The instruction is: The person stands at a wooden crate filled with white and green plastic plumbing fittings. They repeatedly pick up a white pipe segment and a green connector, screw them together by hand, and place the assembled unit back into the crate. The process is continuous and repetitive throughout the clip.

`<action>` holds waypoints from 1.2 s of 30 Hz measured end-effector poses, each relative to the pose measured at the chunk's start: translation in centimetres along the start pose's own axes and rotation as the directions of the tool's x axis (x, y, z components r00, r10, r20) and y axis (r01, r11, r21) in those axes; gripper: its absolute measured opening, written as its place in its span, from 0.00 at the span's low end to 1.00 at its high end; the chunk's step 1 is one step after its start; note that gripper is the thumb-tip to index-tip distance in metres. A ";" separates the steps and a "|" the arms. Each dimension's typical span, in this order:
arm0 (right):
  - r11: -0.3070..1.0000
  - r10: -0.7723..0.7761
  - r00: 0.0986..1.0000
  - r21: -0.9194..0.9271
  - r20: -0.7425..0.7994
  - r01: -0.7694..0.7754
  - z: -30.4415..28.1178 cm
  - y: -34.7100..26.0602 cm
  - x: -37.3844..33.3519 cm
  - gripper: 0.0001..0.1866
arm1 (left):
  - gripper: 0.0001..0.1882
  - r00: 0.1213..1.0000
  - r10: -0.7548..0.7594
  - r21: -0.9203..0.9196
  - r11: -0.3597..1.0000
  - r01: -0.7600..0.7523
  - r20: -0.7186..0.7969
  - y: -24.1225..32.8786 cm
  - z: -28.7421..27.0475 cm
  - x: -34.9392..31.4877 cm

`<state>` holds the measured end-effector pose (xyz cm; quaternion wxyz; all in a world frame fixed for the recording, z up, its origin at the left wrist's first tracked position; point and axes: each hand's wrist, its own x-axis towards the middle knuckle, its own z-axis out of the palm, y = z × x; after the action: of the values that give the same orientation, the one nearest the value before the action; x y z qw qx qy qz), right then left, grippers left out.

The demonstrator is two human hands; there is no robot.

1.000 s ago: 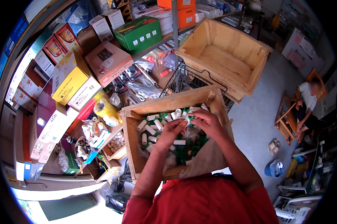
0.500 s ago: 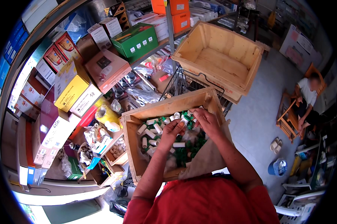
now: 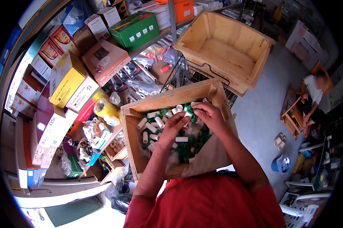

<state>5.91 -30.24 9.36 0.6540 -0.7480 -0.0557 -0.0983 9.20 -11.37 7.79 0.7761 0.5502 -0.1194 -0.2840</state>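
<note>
A wooden crate [image 3: 131, 159] lies before me, holding short white plastic tubes [image 3: 181, 139] and green plastic fittings [image 3: 184, 156]. Over its far part, my left hand [image 3: 173, 125] is closed around a white tube with a green end [image 3: 188, 113], the thumb and fingers pinching it. My right hand [image 3: 210, 117] is closed too, its fingertips bent in at the green end of the same piece. The fingers hide part of the piece. Beneath my right forearm, a beige cloth or sheet [image 3: 209, 159] drapes over the crate's near right corner.
A second wooden crate [image 3: 224, 57] sits beyond, on a black wire rack [image 3: 179, 79]. To the left, shelves carry cartons, among them a green box [image 3: 135, 32] and a yellow box [image 3: 69, 83]. A seated person [image 3: 314, 93], slippers [image 3: 279, 141] and a blue bin [image 3: 281, 165] are at right.
My right hand's fingers have come in onto the green end of the piece held in my left. The whole view has shifted slightly, with the crates now higher in the picture.
</note>
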 end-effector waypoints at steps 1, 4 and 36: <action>1.000 0.005 1.000 0.002 0.006 -0.005 0.0 0.0 0.0 0.09 | 0.12 1.000 0.003 0.018 1.000 -0.003 0.000 0.0 0.0 0.0; 0.998 0.047 0.999 0.047 0.016 -0.048 0.1 0.0 -0.1 0.08 | 0.12 0.998 0.066 0.081 0.994 -0.067 0.020 -0.5 -0.5 0.3; 0.992 0.095 0.993 0.095 -0.066 -0.089 -0.1 0.2 0.0 0.11 | 0.06 0.975 0.161 0.337 0.936 -0.103 -0.150 -0.5 -0.5 0.2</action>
<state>5.99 -30.32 9.19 0.6931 -0.7150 -0.0027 -0.0915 9.48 -11.25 7.18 0.6990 0.6848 -0.1328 -0.1578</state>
